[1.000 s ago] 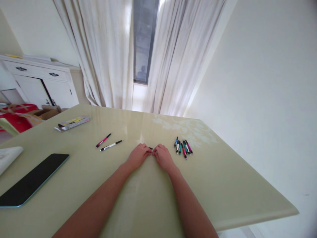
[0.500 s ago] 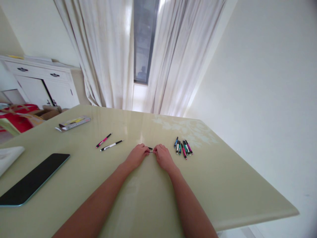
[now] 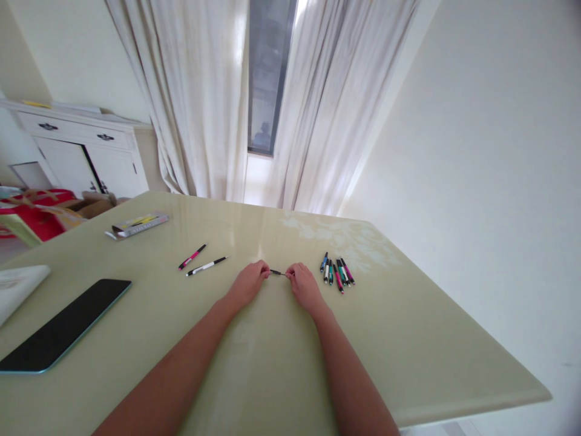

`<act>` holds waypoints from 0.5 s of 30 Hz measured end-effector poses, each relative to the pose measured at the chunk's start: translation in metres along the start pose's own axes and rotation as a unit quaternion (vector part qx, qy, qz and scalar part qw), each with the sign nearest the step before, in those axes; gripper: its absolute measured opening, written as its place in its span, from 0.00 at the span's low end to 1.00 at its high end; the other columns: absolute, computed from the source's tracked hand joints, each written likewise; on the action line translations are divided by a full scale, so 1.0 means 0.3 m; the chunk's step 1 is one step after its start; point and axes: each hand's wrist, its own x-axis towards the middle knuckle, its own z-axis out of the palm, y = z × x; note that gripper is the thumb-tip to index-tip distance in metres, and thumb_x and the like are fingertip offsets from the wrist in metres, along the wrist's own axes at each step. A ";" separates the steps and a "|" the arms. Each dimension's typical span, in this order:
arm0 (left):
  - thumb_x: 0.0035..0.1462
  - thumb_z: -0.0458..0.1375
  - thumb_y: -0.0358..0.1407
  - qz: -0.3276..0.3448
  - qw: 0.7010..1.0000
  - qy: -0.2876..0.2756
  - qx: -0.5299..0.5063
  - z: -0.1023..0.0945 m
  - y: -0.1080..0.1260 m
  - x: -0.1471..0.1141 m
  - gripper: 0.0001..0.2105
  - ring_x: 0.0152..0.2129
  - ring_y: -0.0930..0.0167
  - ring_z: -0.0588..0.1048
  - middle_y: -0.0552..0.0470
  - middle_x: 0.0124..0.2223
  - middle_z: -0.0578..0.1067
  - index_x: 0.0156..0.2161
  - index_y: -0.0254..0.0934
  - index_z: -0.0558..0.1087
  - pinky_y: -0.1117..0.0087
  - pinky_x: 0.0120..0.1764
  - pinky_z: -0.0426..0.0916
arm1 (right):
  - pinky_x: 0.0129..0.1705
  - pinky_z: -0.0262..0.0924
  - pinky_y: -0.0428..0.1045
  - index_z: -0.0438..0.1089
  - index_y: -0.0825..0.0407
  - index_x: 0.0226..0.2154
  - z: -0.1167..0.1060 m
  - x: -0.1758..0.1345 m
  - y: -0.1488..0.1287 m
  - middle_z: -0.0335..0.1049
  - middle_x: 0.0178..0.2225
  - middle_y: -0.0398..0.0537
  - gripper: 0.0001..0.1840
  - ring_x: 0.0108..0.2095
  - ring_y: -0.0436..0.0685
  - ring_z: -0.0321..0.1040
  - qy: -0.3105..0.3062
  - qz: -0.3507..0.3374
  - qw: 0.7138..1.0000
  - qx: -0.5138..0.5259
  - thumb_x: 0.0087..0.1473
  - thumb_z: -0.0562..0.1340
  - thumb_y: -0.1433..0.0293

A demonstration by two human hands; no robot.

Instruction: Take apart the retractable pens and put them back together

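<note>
Above the middle of the table, my left hand [image 3: 251, 280] pinches a pen whose black front part [image 3: 275, 272] shows past the fingertips; the rest is hidden in the hand. My right hand [image 3: 302, 284] is closed on the end of a thin dark rod like a pen refill [image 3: 283, 274]. The rod lines up with the pen's black part and appears to meet it. Left of my hands lie a pink pen [image 3: 192, 257] and a white pen [image 3: 207, 266] with black ends. A cluster of several coloured pens [image 3: 336, 274] lies right of my right hand.
On the left of the pale green table [image 3: 436, 339] lie a black tablet [image 3: 68, 324] and a white object [image 3: 18, 287]. An opened pen box [image 3: 140, 224] sits farther back. Red bags [image 3: 39, 215] and a white cabinet [image 3: 77, 151] stand beyond the left edge.
My hands have moved slightly apart. The black pen part and the thin rod, earlier apart and side by side, now lie end to end between my fingertips. The view has shifted slightly.
</note>
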 end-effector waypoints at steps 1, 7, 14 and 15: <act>0.67 0.51 0.35 -0.002 1.000 0.002 -0.016 -0.006 0.003 0.000 0.08 0.34 0.65 0.74 0.49 0.35 0.78 0.37 0.38 0.71 0.66 0.40 0.65 | 0.45 0.58 0.51 0.68 0.52 0.36 0.001 0.000 0.001 0.71 0.37 0.51 0.07 0.40 0.59 0.66 0.002 -0.002 1.000 0.010 0.65 0.56 0.75; 0.67 0.50 0.41 -0.004 0.996 0.017 -0.087 -0.031 0.019 0.000 0.11 0.30 0.67 0.74 0.52 0.33 0.78 0.37 0.38 0.71 0.69 0.36 0.65 | 0.45 0.58 0.50 0.68 0.52 0.36 0.000 -0.001 -0.006 0.71 0.37 0.50 0.06 0.40 0.57 0.66 -0.004 -0.006 0.999 0.039 0.65 0.57 0.75; 0.64 0.51 0.42 -0.011 0.994 0.031 -0.107 -0.032 0.015 0.004 0.11 0.33 0.66 0.74 0.49 0.36 0.78 0.38 0.38 0.72 0.67 0.39 0.66 | 0.45 0.58 0.49 0.68 0.52 0.36 -0.001 0.000 -0.009 0.71 0.37 0.50 0.06 0.40 0.57 0.66 0.001 0.002 0.999 0.041 0.65 0.57 0.76; 0.64 0.51 0.42 -0.009 0.994 0.028 -0.108 -0.033 0.017 0.003 0.12 0.34 0.66 0.74 0.49 0.36 0.78 0.37 0.38 0.72 0.67 0.39 0.66 | 0.45 0.58 0.49 0.68 0.52 0.36 -0.003 0.000 -0.010 0.71 0.37 0.50 0.06 0.40 0.57 0.66 0.000 0.001 0.999 0.043 0.65 0.57 0.75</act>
